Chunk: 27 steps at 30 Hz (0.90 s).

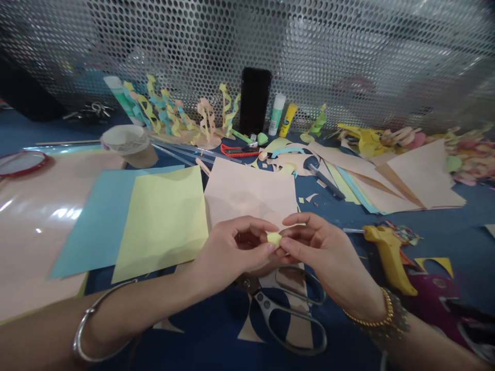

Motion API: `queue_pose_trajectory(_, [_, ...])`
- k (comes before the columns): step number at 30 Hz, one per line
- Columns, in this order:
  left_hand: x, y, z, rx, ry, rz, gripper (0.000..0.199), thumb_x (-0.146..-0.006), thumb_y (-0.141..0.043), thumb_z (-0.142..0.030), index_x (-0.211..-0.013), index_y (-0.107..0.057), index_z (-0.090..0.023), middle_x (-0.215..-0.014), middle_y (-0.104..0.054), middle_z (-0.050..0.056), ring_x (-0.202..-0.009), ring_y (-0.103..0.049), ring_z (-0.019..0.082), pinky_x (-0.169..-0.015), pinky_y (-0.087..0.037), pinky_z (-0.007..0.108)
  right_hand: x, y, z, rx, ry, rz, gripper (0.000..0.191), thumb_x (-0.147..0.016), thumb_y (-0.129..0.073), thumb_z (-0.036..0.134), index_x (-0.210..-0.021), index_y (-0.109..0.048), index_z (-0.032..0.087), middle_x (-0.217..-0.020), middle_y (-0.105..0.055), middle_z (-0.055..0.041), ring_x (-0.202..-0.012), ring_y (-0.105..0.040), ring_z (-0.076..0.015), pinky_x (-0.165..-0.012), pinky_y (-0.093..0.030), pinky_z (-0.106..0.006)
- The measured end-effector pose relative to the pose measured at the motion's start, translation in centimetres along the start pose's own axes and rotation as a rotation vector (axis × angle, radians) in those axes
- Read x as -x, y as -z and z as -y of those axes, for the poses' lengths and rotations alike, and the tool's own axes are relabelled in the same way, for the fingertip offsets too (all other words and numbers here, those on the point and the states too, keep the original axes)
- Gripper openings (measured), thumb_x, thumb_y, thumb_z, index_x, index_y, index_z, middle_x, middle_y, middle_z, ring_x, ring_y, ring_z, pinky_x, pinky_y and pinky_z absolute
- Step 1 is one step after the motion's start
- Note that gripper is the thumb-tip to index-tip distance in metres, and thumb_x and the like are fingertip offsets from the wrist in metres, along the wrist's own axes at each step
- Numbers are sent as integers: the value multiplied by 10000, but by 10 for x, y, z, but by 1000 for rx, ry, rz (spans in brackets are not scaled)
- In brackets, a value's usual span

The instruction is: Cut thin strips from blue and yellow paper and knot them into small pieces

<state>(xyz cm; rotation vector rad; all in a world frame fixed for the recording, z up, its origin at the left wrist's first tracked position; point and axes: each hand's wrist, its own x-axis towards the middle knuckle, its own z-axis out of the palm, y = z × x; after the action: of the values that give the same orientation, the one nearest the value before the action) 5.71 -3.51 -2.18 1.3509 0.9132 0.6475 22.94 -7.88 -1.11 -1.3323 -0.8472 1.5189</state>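
A small piece of pale yellow paper (274,238) is pinched between my two hands, its lower part covered by the fingertips. My left hand (235,247) grips it from the left with thumb and fingers. From the right, the thumb and fingers of my right hand (315,245) close on its other edge. Below them a pair of scissors (266,304) lies with its handles toward me, its blades partly hidden by my left hand. A pale pink paper sheet (251,188) lies flat just beyond my fingers.
Yellow (166,216) and blue sheets (98,216) lie at left, near a paper cup (127,144). A phone (255,100) and glue sticks (277,114) stand against the perforated metal panel. Curled-paper models (207,121) stand at the back. A yellow glue gun (390,257) lies right.
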Motion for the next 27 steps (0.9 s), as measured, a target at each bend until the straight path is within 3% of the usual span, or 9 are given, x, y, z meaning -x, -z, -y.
queue_pose_trajectory(14, [-3, 2, 1, 106, 79, 30, 205, -711, -717, -216, -914, -701, -195, -687, -622, -23, -605, -566, 92, -551, -439, 186, 1, 1, 0, 55, 47, -1, 324, -683, -772, 240, -945, -584, 215, -753, -685, 0, -634, -657, -138, -602, -577, -268])
queue_pose_trajectory(27, [-4, 4, 1, 111, 75, 71, 195, -729, -709, -211, -923, -696, -193, -687, -619, -25, -605, -553, 82, -555, -423, 178, 2, 1, 1, -46, 6, 44, 316, -701, -772, 203, -948, -575, 210, -708, -682, 31, -612, -660, -101, -597, -557, -208])
